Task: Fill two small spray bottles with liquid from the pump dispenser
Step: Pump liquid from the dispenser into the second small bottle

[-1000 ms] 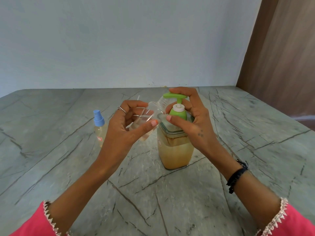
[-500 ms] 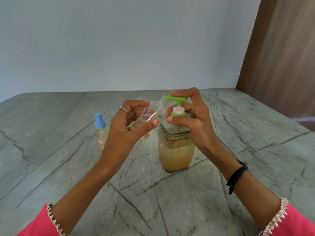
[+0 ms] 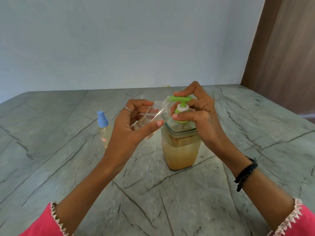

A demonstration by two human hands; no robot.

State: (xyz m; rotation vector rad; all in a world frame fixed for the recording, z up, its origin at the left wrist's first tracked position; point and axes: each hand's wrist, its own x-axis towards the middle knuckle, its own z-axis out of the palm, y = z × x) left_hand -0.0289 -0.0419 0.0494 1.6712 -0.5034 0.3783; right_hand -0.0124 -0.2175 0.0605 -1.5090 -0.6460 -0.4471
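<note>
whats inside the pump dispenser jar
The pump dispenser holds cloudy amber liquid about three-quarters up, with a brown residue ring above it. The right hand covers part of the jar's top.

Pale blue wall [image 3: 119, 45], grey veined marble table [image 3: 51, 167]

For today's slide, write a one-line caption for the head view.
Left hand tilts an uncapped clear spray bottle to the green pump dispenser; right hand presses the pump.

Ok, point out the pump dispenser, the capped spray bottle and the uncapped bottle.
pump dispenser [image 3: 180, 150]: head view, on its liquid-filled body.
capped spray bottle [image 3: 102, 120]: head view, on its blue cap.
uncapped bottle [image 3: 157, 111]: head view, on its clear shoulder.
</note>
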